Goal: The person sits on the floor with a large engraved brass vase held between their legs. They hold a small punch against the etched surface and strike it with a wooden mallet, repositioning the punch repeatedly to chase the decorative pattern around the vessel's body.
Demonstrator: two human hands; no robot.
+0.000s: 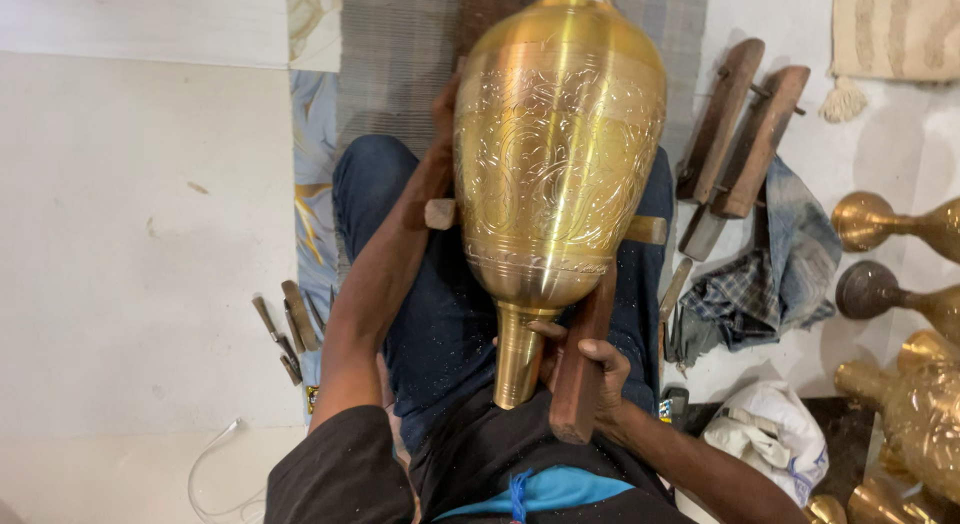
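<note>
Head view. A large engraved brass vase (555,164) lies across the lap of a seated person in dark blue trousers. Its long axis runs nearly straight up and down the picture, tilted slightly. The narrow neck (518,354) points toward the person's torso; the broad body points away, toward the grey striped mat (400,54) beyond the knees. A band of floral engraving covers the widest part of the body; the zones above and below it are plain polished metal.

The left hand (443,114) rests against the left flank of the vase, at the level of the engraved band. Most of the hand is hidden behind the vase body, so whether it is closed or spread flat cannot be told. A short wooden bar (440,213) projects from under the vase on this side, and its other end appears to project on the right.

The right hand (590,369) is closed around a dark wooden block (585,364), just right of the vase neck. The block stands roughly parallel to the vase axis, and its upper end touches the lower shoulder of the vase.

Left of the vase, several small chisels (285,329) lie on the white floor. Right of the vase lie two wooden mallet-like tools (740,124), then a crumpled checked cloth (770,274). Further right stand more brass vessels (900,314), and a white bag (765,429) lies below the cloth.
</note>
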